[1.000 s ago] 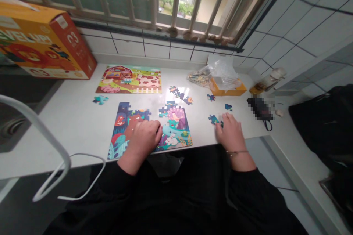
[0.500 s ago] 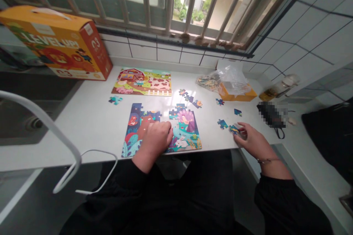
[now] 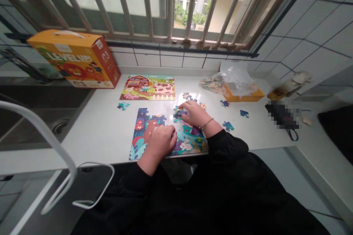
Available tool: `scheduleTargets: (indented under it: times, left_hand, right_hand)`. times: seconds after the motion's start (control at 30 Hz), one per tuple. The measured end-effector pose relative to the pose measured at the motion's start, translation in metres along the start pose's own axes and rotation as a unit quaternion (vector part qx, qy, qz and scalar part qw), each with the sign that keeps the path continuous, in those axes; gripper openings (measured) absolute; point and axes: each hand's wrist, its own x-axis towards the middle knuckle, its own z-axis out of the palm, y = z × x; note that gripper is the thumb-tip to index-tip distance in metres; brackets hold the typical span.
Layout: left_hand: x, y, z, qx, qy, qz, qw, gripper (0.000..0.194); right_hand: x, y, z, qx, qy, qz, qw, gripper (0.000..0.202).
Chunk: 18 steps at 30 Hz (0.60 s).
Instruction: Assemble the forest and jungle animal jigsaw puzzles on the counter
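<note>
The partly assembled jigsaw puzzle (image 3: 193, 142) lies near the counter's front edge, showing a bear, a fox and a white rabbit, with a gap at its upper middle. Across its middle rests my left hand (image 3: 162, 140), fingers curled under; whatever they may hold is hidden. My right hand (image 3: 194, 113) reaches over the puzzle's upper right part, its thumb and fingers pinching a puzzle piece (image 3: 178, 111) at the edge of the gap. Loose pieces lie just behind that hand, one of them a purple-orange piece (image 3: 186, 96).
A finished farm puzzle (image 3: 147, 88) lies at the back. Further loose pieces include a teal one (image 3: 123, 106) at left and a blue-green one (image 3: 228, 126) at right. Around them stand an orange box (image 3: 79, 60), a yellow tray (image 3: 245, 97) with plastic bags, and a bottle (image 3: 288, 86).
My right hand has moved left from the loose pieces at the right to the puzzle, bringing a piece with it. My left hand stays on the puzzle. The view has shifted slightly.
</note>
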Motion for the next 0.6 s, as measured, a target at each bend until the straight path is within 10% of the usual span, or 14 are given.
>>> scheduleTargets:
  times: [0.6]
  left_hand:
    - [0.0,-0.002,0.002,-0.011,0.002,-0.006,1.0,0.018]
  right_hand:
    - [0.003,0.02,0.022,0.007,0.021,-0.076,0.997,0.018]
